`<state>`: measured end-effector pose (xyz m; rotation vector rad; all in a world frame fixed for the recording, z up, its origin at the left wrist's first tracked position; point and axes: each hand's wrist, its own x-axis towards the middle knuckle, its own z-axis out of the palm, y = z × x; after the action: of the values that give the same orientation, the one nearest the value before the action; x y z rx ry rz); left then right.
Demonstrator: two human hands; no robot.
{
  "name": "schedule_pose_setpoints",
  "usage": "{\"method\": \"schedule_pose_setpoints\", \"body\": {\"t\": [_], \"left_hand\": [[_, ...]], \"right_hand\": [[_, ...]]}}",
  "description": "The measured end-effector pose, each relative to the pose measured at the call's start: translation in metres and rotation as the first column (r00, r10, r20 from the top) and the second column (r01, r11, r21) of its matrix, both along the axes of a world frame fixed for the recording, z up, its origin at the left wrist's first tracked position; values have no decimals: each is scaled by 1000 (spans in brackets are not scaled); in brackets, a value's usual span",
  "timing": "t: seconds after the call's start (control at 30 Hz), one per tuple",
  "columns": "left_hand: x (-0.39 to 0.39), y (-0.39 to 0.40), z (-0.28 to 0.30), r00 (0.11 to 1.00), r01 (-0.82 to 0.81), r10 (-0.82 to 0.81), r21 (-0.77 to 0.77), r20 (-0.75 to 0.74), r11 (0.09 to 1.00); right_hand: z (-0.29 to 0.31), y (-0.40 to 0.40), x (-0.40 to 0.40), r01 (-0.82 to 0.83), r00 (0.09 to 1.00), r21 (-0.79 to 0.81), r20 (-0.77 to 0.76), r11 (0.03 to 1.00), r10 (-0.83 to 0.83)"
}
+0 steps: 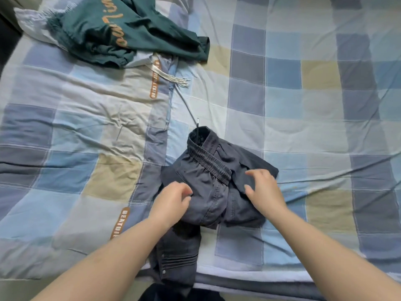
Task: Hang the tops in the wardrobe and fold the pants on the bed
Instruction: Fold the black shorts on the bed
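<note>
Near the bed's (303, 105) front edge, both hands, left hand (173, 200) and right hand (263, 192), hover loosely spread over soft, limp grey pants (208, 181); grip by the waistband.

The folded pants (213, 187) lie on the bed (303, 105) near its front edge; the top (121, 29) lies behind, far left.

A home bedroom — a bed (303, 83) under a checked quilt, clothes (121, 29) strewn on it.

Checked quilt (303, 94) in blue, grey, beige covers bed; dark gap at far left edge.
</note>
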<state>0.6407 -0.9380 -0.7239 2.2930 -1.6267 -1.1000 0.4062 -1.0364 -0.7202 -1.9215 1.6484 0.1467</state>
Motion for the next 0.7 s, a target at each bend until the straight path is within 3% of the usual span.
{"method": "schedule_pose_setpoints", "body": {"t": [0.2,0.3,0.43,0.57,0.7], "left_hand": [[6,-65,-37,966,253,-231,-231,119,940],[-2,-95,-59,916,400,-370,-317,154,860],[-9,-107,-78,803,587,-544,-161,244,794],[-12,-99,-78,735,611,-589,50,335,790],[5,-81,-61,669,634,-647,174,366,754]], "right_hand": [[-32,-53,72,-384,917,-216,21,898,398],[-54,-85,95,-573,817,-164,-41,803,574],[-69,-111,103,-718,663,38,-264,695,700],[-68,-117,87,-654,699,-60,-428,754,572],[-54,-114,57,-640,708,-116,-473,759,524]]}}
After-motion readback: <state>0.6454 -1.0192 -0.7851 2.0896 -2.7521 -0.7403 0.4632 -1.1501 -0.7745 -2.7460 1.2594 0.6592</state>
